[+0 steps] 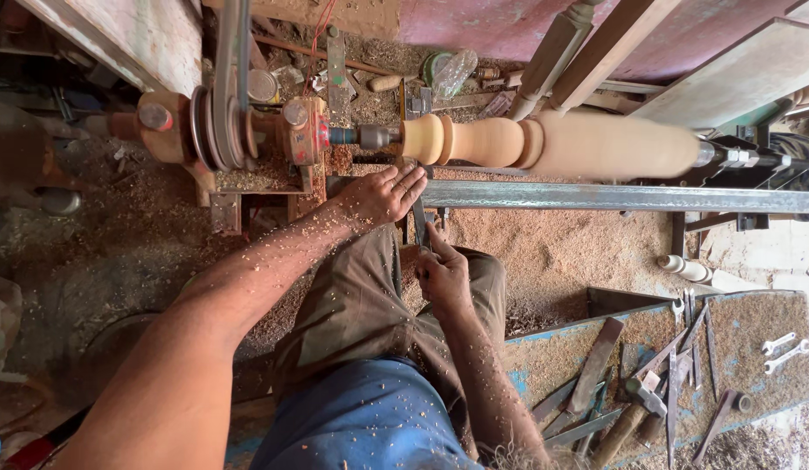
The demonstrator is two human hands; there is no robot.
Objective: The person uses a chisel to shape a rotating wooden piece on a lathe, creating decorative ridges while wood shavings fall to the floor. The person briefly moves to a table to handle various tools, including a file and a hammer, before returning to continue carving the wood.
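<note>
1. Wood [544, 144] sits on the lathe [248, 130], held at both ends, just above the rail [613, 198].
2. Left hand [383, 193] lies flat and loose on the rail, pressing the chisel [419, 222] down. I think it should press hard.
3. Right hand [444, 274] is closed tight around the chisel handle, low by the knee.
4. Best to touch the wood softly, I think, with fingers kept off it.

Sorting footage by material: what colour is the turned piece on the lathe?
Pale tan, bare wood: the turned piece, clearest in the head view.
</note>
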